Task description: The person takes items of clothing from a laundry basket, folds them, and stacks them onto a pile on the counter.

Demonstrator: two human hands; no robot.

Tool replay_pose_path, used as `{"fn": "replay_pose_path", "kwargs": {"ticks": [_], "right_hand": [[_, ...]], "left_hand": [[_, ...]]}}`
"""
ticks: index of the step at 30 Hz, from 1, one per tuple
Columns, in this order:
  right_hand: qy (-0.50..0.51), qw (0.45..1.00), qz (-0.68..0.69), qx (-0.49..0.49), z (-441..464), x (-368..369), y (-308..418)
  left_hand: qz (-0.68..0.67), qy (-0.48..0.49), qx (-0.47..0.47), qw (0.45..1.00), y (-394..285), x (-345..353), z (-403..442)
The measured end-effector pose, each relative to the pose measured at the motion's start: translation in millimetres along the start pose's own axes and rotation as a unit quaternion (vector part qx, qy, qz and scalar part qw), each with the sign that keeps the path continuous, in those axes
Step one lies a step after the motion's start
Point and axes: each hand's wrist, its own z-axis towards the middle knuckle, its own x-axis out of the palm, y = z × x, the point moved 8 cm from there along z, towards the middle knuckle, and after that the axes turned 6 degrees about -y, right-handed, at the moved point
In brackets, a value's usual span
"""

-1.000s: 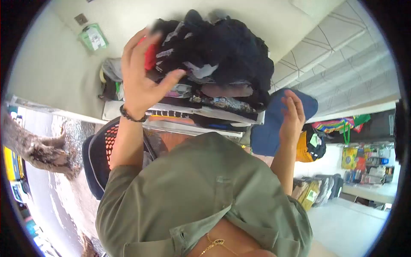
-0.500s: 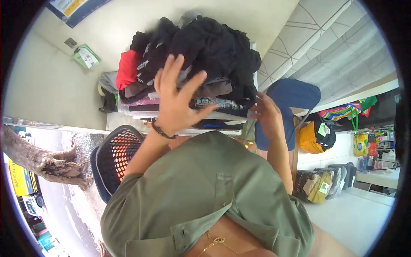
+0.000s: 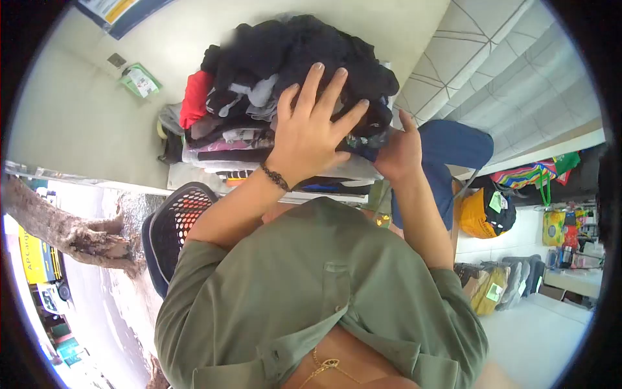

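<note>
A heaped pile of dark clothes [image 3: 311, 45] lies on top of folded clothes [image 3: 233, 155] stacked in layers. My left hand [image 3: 311, 126], a beaded bracelet at its wrist, lies spread over the front of the heap, fingers apart and touching black cloth. At the stack's right edge is my right hand [image 3: 400, 152]. Its thumb sticks up, away from the cloth, while its other fingers are tucked against or into the clothes and mostly hidden. Grey cloth [image 3: 262, 91] shows among the black pieces, and a red garment [image 3: 195, 98] hangs at the left side.
A dark plastic basket chair [image 3: 178, 223] stands left of my left arm. To the right are a blue chair [image 3: 457, 146], a yellow bag [image 3: 481, 214] and a row of tagged clothes [image 3: 499, 285]. A tree trunk [image 3: 71, 227] and a street appear at far left.
My left hand has moved right across the heap, and more grey cloth shows. My right hand has moved in against the stack's edge, its fingers now mostly hidden.
</note>
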Motion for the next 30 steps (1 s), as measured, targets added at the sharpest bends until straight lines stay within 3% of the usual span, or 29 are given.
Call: {"fn": "replay_pose_path", "kwargs": {"ticks": [2,5,6,9,11,15,18,19,20,21,22,23,24,26,27,28,29,30], "right_hand": [[-0.023,1.000,0.000,-0.020,-1,-1,-8],[0.150,0.970,0.188,-0.028,10,4,-20],[0.256,0.931,0.256,0.049,0,21,-28],[0.171,0.971,0.163,-0.045,16,29,-41],[0.200,0.961,0.181,-0.061,9,61,-50],[0.126,0.974,0.186,0.014,30,61,-69],[0.056,0.982,0.170,0.062,43,43,-71],[0.042,0.983,0.169,0.066,46,43,-71],[0.034,0.983,0.166,0.065,47,44,-70],[0.033,0.985,0.161,0.054,44,51,-69],[0.032,0.986,0.156,0.043,41,58,-68],[0.032,0.987,0.151,0.031,39,62,-65],[0.183,0.966,0.168,0.071,56,56,-66],[0.269,0.908,0.279,0.157,61,55,-67],[0.276,0.908,0.275,0.155,57,58,-65],[0.284,0.907,0.272,0.153,48,67,-63],[0.257,0.937,0.212,0.106,42,72,-59],[0.228,0.960,0.149,0.059,31,84,-54]], "left_hand": [[0.000,-0.012,-0.004,1.000,6,-5,2],[-0.004,-0.045,-0.012,0.999,10,-10,5],[-0.003,-0.054,-0.012,0.998,12,-13,8],[-0.016,-0.066,-0.017,0.998,14,-21,11],[-0.008,-0.064,-0.011,0.998,11,-18,11],[-0.026,-0.079,-0.033,0.996,0,-16,-1],[-0.128,-0.208,0.097,0.965,-20,-17,-69],[-0.234,-0.251,0.091,0.935,-18,-14,-86],[-0.334,-0.112,0.016,0.936,-14,-4,-92],[-0.468,-0.061,-0.177,0.864,5,21,-106],[-0.573,-0.006,-0.360,0.736,15,56,-134],[-0.643,0.049,-0.518,0.562,13,89,-165],[-0.688,0.022,-0.595,0.414,15,96,-168],[-0.755,-0.090,-0.590,0.273,22,93,-141],[-0.778,-0.145,-0.579,0.198,27,95,-132],[-0.807,-0.157,-0.539,0.183,36,90,-120],[-0.663,0.012,-0.570,0.485,40,86,-118],[-0.426,0.177,-0.519,0.720,42,61,-97]]}}
